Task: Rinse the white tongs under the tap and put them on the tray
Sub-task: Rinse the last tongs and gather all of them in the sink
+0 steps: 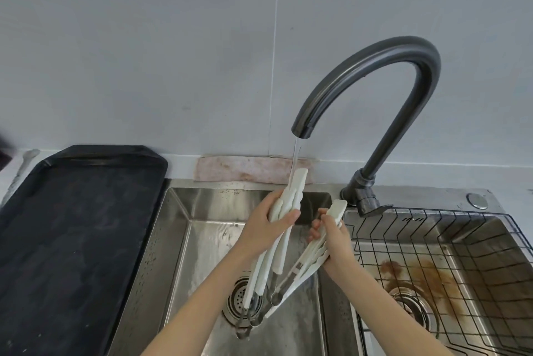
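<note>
A: Where are the white tongs (pixel 291 202) relative to the tap (pixel 372 78)?

B: Right under its spout, water hitting the top end. Your left hand (pixel 268 225) is curled round one bunch, thumb across the front, stems hanging down over the sink (pixel 184 240) drain.

A: And your right hand (pixel 336 243)?

B: Just right of the stream, fingers (pixel 315 230) wrapped round a second bunch of tongs (pixel 317 246), tilted.

A: Tray (pixel 72 225)?

B: Well left of the tap, beside the sink on the surface (pixel 181 165).
</note>
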Motion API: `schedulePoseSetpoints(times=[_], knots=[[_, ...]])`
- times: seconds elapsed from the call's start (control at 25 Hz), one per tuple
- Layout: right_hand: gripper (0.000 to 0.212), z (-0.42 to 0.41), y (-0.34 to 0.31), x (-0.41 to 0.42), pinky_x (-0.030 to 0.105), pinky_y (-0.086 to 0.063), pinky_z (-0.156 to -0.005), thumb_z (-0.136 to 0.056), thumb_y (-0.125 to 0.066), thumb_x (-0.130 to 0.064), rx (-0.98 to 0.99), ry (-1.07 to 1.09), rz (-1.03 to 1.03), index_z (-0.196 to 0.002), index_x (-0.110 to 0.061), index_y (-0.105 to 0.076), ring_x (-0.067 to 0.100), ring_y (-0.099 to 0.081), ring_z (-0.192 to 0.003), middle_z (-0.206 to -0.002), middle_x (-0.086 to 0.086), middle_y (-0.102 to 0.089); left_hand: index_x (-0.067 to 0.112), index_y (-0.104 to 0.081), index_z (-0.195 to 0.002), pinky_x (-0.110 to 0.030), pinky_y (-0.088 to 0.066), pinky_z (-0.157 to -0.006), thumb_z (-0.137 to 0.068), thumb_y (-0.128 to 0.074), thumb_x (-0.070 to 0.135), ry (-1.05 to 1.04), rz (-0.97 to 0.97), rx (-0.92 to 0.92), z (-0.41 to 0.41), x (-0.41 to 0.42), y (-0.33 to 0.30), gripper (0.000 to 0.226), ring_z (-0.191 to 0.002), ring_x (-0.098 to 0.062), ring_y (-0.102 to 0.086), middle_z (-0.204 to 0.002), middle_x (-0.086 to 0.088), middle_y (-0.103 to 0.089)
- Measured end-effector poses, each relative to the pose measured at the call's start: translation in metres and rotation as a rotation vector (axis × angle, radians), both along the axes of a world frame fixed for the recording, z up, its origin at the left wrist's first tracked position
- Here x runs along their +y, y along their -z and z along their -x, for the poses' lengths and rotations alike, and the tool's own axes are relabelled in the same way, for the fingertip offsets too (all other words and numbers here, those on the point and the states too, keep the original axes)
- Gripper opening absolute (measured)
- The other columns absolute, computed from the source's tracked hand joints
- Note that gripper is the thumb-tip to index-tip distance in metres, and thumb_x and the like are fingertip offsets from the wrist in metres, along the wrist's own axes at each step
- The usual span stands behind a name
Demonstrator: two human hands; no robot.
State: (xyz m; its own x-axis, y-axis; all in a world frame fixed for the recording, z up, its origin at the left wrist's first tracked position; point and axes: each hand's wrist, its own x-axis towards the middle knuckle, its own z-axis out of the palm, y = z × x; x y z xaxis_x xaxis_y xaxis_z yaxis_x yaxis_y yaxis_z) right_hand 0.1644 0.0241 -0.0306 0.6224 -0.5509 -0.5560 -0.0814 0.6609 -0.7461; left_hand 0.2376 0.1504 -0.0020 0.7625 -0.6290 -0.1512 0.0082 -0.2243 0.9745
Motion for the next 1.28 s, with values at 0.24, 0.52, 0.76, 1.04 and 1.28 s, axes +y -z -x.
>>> schedulePoseSetpoints(times=[0.24,0.52,0.76,1.04,1.28], knots=[[0.017,-0.001,-0.001,-0.007,0.02,-0.041,-0.04,-0.092,-0.042,-0.007,-0.069,0.083,0.041,-0.089,-0.018,-0.055,0.007,-0.041,-0.034,-0.049,-0.004,-0.05,0.031,-0.042,-0.069,-0.006,-0.038,-0.048,-0.078,-0.065,0.039,-0.082,-0.086,-0.137,-0.006,-0.023,-0.008,0.026,-0.049,0.004,-0.048,-0.063,0.012,-0.047],[0.02,0.014,0.002,-0.003,0.021,-0.047,-0.047,-0.092,-0.046,-0.008,0.045,-0.038,0.431,-0.09,-0.025,-0.056,0.005,-0.049,-0.042,-0.047,-0.009,-0.054,0.024,-0.049,-0.076,-0.01,-0.044,-0.048,-0.084,-0.057,0.016,-0.148,0.014,-0.044,0.014,-0.008,0.017,0.014,-0.044,-0.002,-0.051,-0.061,-0.002,-0.053],[0.023,0.01,-0.007,0.006,0.024,-0.041,-0.049,-0.089,-0.048,-0.007,0.047,-0.102,0.574,-0.08,-0.027,-0.052,0.009,-0.042,-0.046,-0.053,-0.002,-0.045,0.011,-0.054,-0.078,-0.002,-0.044,-0.052,-0.086,-0.052,0.014,-0.289,0.039,0.108,0.012,-0.001,0.028,0.009,-0.044,-0.001,-0.052,-0.056,-0.003,-0.054],[0.014,-0.006,-0.027,0.003,0.017,-0.042,-0.05,-0.085,-0.06,-0.026,0.08,-0.295,0.725,-0.078,-0.028,-0.048,0.005,-0.047,-0.051,-0.063,-0.005,-0.049,0.015,-0.06,-0.072,-0.026,-0.05,-0.054,-0.085,-0.06,0.025,-0.445,0.064,0.421,0.0,-0.005,0.024,0.017,-0.048,-0.013,-0.057,-0.052,0.002,-0.059],[0.025,-0.037,-0.043,0.021,0.036,-0.055,-0.071,-0.082,-0.064,-0.03,0.011,-0.557,0.811,-0.102,-0.027,-0.049,0.015,-0.058,-0.066,-0.075,-0.002,-0.059,0.016,-0.06,-0.086,-0.029,-0.051,-0.059,-0.089,-0.051,0.009,-0.589,0.287,0.702,-0.003,0.022,0.026,0.012,-0.061,-0.017,-0.057,-0.067,-0.003,-0.061]])
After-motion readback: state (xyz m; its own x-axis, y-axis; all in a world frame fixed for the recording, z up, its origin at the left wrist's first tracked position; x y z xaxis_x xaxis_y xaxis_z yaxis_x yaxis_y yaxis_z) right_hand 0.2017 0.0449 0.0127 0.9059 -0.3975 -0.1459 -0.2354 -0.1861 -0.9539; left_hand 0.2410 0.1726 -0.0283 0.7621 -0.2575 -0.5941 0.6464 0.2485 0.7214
